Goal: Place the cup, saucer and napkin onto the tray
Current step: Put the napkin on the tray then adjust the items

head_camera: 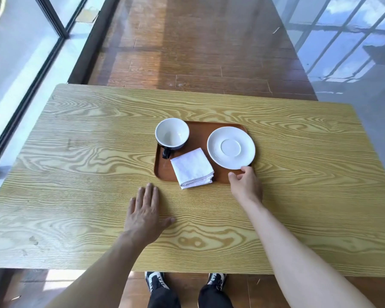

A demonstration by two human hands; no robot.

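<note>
Now your right hand (245, 182) is at the near edge of the saucer (231, 147), fingertips on its rim; whether you pinch it or merely touch it is hard to tell from above. The saucer sits on the tray (198, 132) but hangs over its right edge, so nudge it leftward until it lies wholly inside before letting go. Slide it slowly so it clears the napkin (192, 167), which overhangs the tray's near edge and wants tucking in. The cup (172, 133) stands in the far left corner, handle toward you. Your left hand (146, 215) lies flat and empty on the table (76, 152). No brand or writing is readable anywhere.
</note>
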